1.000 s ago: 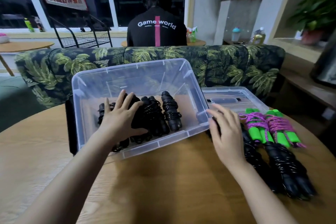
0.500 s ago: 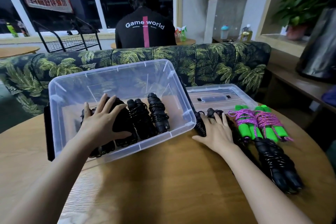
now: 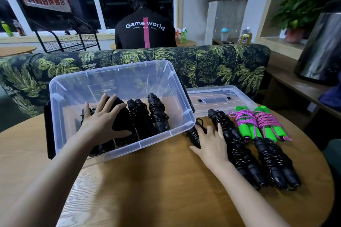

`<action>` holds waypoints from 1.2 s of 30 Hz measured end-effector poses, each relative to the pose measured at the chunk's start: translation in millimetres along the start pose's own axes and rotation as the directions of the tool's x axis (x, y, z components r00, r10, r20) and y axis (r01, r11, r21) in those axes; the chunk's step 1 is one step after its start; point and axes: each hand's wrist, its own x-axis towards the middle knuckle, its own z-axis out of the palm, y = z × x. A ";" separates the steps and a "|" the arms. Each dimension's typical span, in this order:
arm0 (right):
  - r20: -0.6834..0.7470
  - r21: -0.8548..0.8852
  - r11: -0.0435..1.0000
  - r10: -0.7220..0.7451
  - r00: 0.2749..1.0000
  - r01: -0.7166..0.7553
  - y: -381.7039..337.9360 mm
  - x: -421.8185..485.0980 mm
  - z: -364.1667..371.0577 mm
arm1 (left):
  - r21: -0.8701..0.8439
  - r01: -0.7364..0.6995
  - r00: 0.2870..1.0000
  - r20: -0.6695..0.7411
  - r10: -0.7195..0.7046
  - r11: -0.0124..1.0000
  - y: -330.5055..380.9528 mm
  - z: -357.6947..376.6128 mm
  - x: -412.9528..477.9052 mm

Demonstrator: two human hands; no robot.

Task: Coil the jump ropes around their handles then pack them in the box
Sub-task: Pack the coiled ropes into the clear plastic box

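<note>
A clear plastic box [image 3: 118,73] stands tipped toward me on the round wooden table [image 3: 156,190]. Several black jump ropes [image 3: 156,114], coiled round their handles, lie side by side in it. My left hand [image 3: 103,121] reaches into the box and presses flat on the leftmost black bundle, fingers spread. My right hand [image 3: 210,142] rests with straight fingers on a black coiled rope [image 3: 193,134] lying just outside the box's right wall. Two more black bundles [image 3: 239,153] [image 3: 273,160] and two green-handled ropes with pink cord [image 3: 247,127] [image 3: 271,127] lie to its right.
The box's clear lid [image 3: 217,96] lies flat behind the loose ropes. A palm-print sofa [image 3: 212,64] backs the table, and a person in a black shirt [image 3: 145,29] sits beyond it, facing away. A shelf with a plant [image 3: 299,14] is at the right.
My right hand has come down from beside the box's corner onto the black rope on the table. My left hand has stayed on the ropes in the box.
</note>
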 end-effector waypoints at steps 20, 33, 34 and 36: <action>-0.370 0.383 0.904 0.338 0.865 -0.189 16.8 -30.1 -60.6 | -0.002 0.005 0.999 0.032 -0.005 1.000 3.6 -2.1 -2.5; -0.351 0.557 0.829 0.189 0.917 0.042 -60.0 14.5 -108.6 | 0.029 -0.004 0.998 0.060 0.002 1.000 7.2 -6.1 -4.7; -0.323 0.568 0.821 0.156 0.933 0.059 -68.1 16.9 -108.8 | 0.023 0.000 0.998 0.060 -0.001 1.000 7.8 -6.8 -5.3; -0.284 0.566 0.819 0.087 0.955 0.094 -82.8 22.3 -106.8 | 0.022 0.014 0.998 0.064 -0.015 1.000 9.0 -8.0 -6.5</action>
